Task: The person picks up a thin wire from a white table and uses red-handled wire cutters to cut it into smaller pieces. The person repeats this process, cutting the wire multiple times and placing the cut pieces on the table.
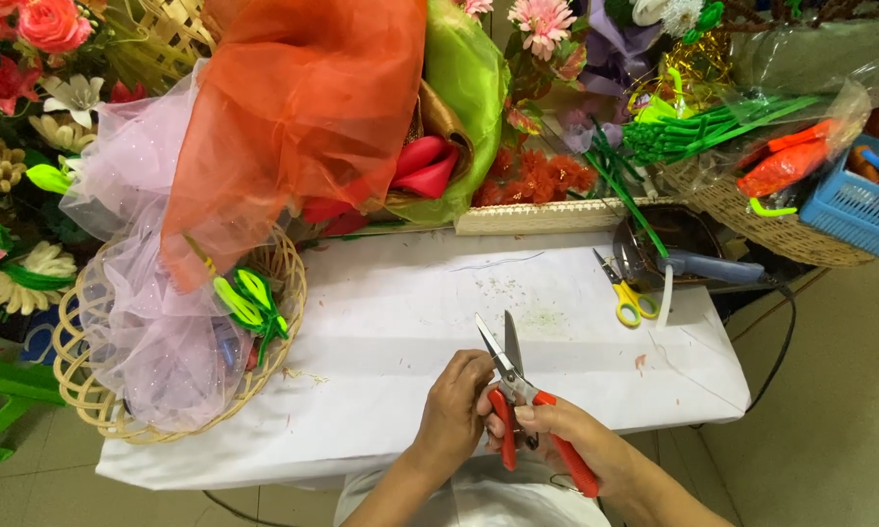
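A: Two hands low-center, both on one tool. What's the right hand (566, 429) doing?

B: Its grip is wrapped round the red handles of the snips (519, 395), blades open & pointing up, away from the body. Prob. so the tips stay in sight.

A: And the left hand (454, 405)?

B: Fingers curled closed at the pivot, just beside the near handle, touching the tool. Can't tell if there's anything small pinched in there; too hidden.

A: Where's that relative to the desk (410, 322)?

B: Over its near edge, above the white covering, w/ bits of green & pink debris scattered mid-surface.

A: Other stuff?

B: Yellow-handled scissors (627, 293) lie right of center, near a glue gun (713, 265) resting by a dark tray, cord trailing off the edge. Left: a woven basket (88, 390) w/ lilac netting & orange fabric (303, 107) draped over it. Back & sides: artificial flowers, green stems (703, 127) in plastic, a blue crate (859, 205). Tiled floor below.
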